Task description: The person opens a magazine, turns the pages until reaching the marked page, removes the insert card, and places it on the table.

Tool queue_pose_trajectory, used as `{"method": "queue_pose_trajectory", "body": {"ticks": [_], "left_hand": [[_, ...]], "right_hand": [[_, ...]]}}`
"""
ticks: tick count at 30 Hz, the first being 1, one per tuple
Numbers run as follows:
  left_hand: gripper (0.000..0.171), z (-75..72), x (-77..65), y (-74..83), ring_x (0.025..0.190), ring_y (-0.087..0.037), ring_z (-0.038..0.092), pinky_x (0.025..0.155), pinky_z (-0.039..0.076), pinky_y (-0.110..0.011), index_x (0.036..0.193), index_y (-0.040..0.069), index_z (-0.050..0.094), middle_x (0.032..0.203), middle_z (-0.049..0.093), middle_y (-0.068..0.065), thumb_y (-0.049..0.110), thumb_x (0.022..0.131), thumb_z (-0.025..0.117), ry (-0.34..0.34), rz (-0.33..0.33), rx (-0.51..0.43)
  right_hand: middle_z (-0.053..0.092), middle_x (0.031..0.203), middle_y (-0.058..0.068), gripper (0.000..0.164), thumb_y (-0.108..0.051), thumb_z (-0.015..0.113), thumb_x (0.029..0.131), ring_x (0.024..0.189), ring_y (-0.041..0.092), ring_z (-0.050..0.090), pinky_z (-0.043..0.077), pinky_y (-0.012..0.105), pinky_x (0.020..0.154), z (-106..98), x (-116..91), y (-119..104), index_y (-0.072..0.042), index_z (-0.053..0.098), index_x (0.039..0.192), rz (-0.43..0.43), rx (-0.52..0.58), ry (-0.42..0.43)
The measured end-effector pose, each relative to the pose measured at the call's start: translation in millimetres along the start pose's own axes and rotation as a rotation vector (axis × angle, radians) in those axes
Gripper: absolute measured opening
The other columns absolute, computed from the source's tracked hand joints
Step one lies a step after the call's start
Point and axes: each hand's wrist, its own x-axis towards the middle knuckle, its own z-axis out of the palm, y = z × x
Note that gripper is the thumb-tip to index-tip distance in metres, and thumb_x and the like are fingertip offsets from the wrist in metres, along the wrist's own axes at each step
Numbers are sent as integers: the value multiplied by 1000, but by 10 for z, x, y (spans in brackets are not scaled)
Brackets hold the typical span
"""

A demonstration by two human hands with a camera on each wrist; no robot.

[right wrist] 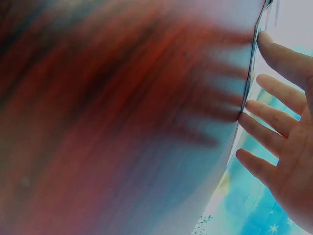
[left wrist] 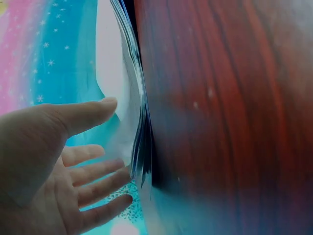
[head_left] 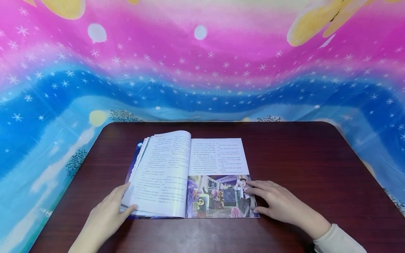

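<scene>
An open magazine [head_left: 218, 154] lies on the dark wooden table. Its left side is a thick, curved stack of pages [head_left: 158, 172] covered in print. The right page carries text above a colourful cartoon picture [head_left: 218, 196]. At the lower left edge is my left hand [head_left: 105, 212], thumb by the page corner; the left wrist view shows its fingers fairly straight and spread beside the page edges [left wrist: 139, 112]. My right hand [head_left: 278, 200] touches the lower right edge of the magazine with extended fingertips. Its fingers are spread in the right wrist view.
The brown table [head_left: 300, 151] has rounded far corners and extends on both sides of the magazine. Behind it hangs a pink and blue cloth [head_left: 202, 70] printed with snowflakes, which also shows along both sides of the table.
</scene>
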Motion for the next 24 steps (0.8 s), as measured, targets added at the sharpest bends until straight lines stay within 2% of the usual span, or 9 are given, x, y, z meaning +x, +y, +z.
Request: {"method": "queue_pose_trajectory", "body": {"ticks": [4, 10, 13, 19, 24], "left_hand": [[79, -10, 4, -35, 118, -46, 53, 84, 48, -64, 141, -6, 45, 135, 50, -30, 31, 81, 82, -7, 1, 11], [60, 10, 28, -48, 124, -41, 52, 96, 44, -61, 134, 2, 59, 136, 56, -20, 24, 82, 82, 26, 152, -15], [53, 23, 50, -32, 125, -39, 52, 99, 43, -60, 130, 6, 63, 136, 57, -16, 23, 83, 81, 17, 199, -45], [52, 47, 86, -5, 124, -36, 54, 98, 45, -57, 127, 9, 66, 136, 58, -12, 23, 80, 84, 21, 246, -39], [51, 55, 115, 9, 124, -36, 55, 98, 45, -57, 125, 10, 67, 136, 58, -11, 24, 80, 84, 6, 256, -14]], "right_hand": [[55, 141, 8, 51, -31, 85, 77, 123, 28, 57, 46, 54, 99, -1, 2, -2, -17, 69, 123, -3, 3, -1], [54, 143, 8, 51, -31, 85, 77, 124, 29, 55, 45, 54, 100, -4, -1, -3, -17, 69, 123, 10, 9, -12], [53, 144, 9, 51, -32, 85, 77, 126, 30, 54, 44, 54, 101, -1, 0, 1, -17, 69, 123, 17, 7, -20], [53, 144, 9, 52, -33, 85, 77, 126, 30, 54, 44, 54, 101, -1, 11, 5, -16, 69, 124, 9, 3, -20], [51, 146, 9, 53, -32, 85, 78, 127, 31, 52, 43, 55, 101, -16, 18, -3, -15, 68, 125, 16, 8, -34]]}}
